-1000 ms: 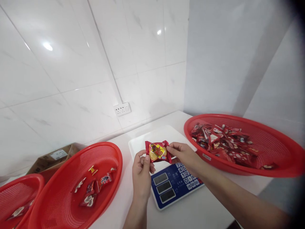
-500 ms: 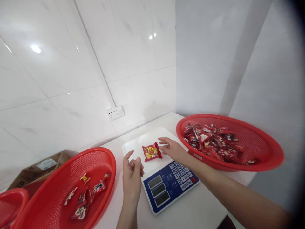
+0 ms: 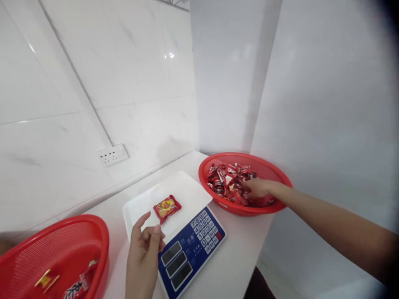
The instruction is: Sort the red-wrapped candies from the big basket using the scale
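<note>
A red and yellow snack packet point(image 3: 167, 208) lies on the white pan point(image 3: 182, 185) of a digital scale. Just in front of the pan is my left hand point(image 3: 144, 249), holding nothing, its loosely bent fingers apart and close to the packet without touching it. My right hand point(image 3: 258, 188) reaches into the right red basket point(image 3: 246, 157), down among a heap of small red wrapped snacks point(image 3: 229, 176). Its fingertips are hidden by the packets, so what they grip does not show. The blue keypad panel point(image 3: 193, 253) of the scale faces me.
A second red basket point(image 3: 104, 236) stands at the left with a few packets, including a gold-wrapped piece point(image 3: 46, 281). Behind the white table is a tiled wall with a socket point(image 3: 112, 155). The table's right edge drops to the floor.
My right hand has gone from beside the packet on the scale into the right basket. The view has turned to the right. My left hand stays by the scale.
</note>
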Tool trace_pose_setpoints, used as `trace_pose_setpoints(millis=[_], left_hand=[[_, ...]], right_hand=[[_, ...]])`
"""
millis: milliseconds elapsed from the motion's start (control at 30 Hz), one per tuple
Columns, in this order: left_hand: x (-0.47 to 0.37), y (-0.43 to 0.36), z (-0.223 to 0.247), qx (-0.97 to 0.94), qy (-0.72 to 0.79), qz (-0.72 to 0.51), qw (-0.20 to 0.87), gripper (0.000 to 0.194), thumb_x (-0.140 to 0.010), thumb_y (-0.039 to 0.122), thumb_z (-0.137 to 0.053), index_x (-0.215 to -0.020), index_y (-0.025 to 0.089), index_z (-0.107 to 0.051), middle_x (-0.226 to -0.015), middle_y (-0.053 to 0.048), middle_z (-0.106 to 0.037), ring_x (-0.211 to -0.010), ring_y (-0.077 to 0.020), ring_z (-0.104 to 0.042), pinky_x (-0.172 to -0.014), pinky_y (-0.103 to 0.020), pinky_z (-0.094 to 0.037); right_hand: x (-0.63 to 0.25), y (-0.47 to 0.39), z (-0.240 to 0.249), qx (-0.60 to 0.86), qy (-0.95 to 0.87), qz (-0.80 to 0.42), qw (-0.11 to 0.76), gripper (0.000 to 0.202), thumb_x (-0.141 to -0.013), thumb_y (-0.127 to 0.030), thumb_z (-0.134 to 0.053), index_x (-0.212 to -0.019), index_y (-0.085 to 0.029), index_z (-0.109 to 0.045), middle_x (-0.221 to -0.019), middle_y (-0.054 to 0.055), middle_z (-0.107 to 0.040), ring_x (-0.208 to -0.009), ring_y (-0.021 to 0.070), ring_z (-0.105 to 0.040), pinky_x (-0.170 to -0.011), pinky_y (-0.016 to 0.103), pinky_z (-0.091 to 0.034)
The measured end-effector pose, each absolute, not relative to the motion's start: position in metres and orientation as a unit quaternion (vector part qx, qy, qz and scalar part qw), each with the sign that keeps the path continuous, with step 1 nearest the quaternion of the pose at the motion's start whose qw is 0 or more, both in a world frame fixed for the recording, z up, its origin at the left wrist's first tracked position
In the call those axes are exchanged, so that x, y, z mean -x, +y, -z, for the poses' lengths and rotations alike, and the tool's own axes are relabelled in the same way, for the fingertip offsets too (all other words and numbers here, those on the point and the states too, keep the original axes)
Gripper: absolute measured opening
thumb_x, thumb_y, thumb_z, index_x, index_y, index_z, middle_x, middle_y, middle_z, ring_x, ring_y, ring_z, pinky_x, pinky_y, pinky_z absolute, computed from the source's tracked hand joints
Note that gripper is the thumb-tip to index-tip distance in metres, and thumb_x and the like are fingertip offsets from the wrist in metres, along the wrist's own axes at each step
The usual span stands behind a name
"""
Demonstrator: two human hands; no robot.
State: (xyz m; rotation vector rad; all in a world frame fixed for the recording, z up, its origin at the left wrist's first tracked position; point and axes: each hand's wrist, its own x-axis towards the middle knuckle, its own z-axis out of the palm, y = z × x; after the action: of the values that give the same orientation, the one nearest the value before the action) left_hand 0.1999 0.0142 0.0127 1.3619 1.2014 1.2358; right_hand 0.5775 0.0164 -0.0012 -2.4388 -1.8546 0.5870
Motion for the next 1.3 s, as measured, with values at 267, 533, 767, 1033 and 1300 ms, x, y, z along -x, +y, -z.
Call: trace_pose_setpoints(millis=[267,533,767,1033,1300], left_hand=[[-0.208,0.007,-0.020,-0.553,0.495,-0.486,0.461,0.052,-0.071,0.054,-0.057,-0.113,0.025,-0.048,-0.057,0.006,-0.054,-0.053,-0.0117,-0.047,-0.058,-0.023,-0.042],[-0.205,0.011,-0.019,-0.561,0.490,-0.476,0.467,0.058,-0.068,0.056,-0.060,-0.115,0.025,-0.046,-0.057,0.006,-0.056,-0.054,-0.0128,-0.048,-0.060,-0.025,-0.042],[-0.206,0.008,-0.022,-0.569,0.492,-0.469,0.463,0.056,-0.067,0.055,-0.061,-0.114,0.026,-0.049,-0.058,0.005,-0.056,-0.055,-0.0140,-0.048,-0.062,-0.027,-0.042],[-0.199,0.011,-0.021,-0.588,0.482,-0.445,0.474,0.054,-0.063,0.056,-0.064,-0.107,0.026,-0.053,-0.059,0.005,-0.059,-0.057,-0.0143,-0.053,-0.061,-0.025,-0.046],[-0.196,0.015,-0.005,-0.608,0.453,-0.440,0.481,0.048,-0.063,0.054,-0.064,-0.101,0.024,-0.059,-0.064,0.004,-0.058,-0.066,-0.0151,-0.058,-0.065,-0.026,-0.048]], right_hand=[[-0.585,0.015,0.019,0.759,-0.607,-0.235,0.005,0.027,-0.060,-0.025,-0.068,-0.085,-0.015,-0.066,-0.081,0.006,-0.068,-0.076,0.0230,-0.061,-0.062,0.028,-0.045],[-0.596,0.041,0.015,0.782,-0.590,-0.201,0.020,0.021,-0.087,-0.032,-0.052,-0.098,-0.015,-0.060,-0.101,0.003,-0.061,-0.089,0.0178,-0.058,-0.078,0.036,-0.049],[-0.583,0.058,0.033,0.785,-0.580,-0.216,-0.005,0.035,-0.087,-0.035,-0.052,-0.118,-0.019,-0.051,-0.124,0.009,-0.051,-0.105,0.0225,-0.053,-0.088,0.045,-0.045],[-0.605,0.032,0.025,0.775,-0.571,-0.260,-0.078,0.118,-0.044,-0.043,-0.081,-0.142,-0.017,-0.021,-0.149,0.019,-0.015,-0.132,0.0385,-0.021,-0.103,0.046,-0.028],[-0.607,0.025,0.029,0.784,-0.560,-0.257,-0.072,0.118,-0.039,-0.022,-0.078,-0.142,-0.014,-0.023,-0.139,0.022,-0.037,-0.116,0.0369,-0.047,-0.088,0.039,-0.043]])
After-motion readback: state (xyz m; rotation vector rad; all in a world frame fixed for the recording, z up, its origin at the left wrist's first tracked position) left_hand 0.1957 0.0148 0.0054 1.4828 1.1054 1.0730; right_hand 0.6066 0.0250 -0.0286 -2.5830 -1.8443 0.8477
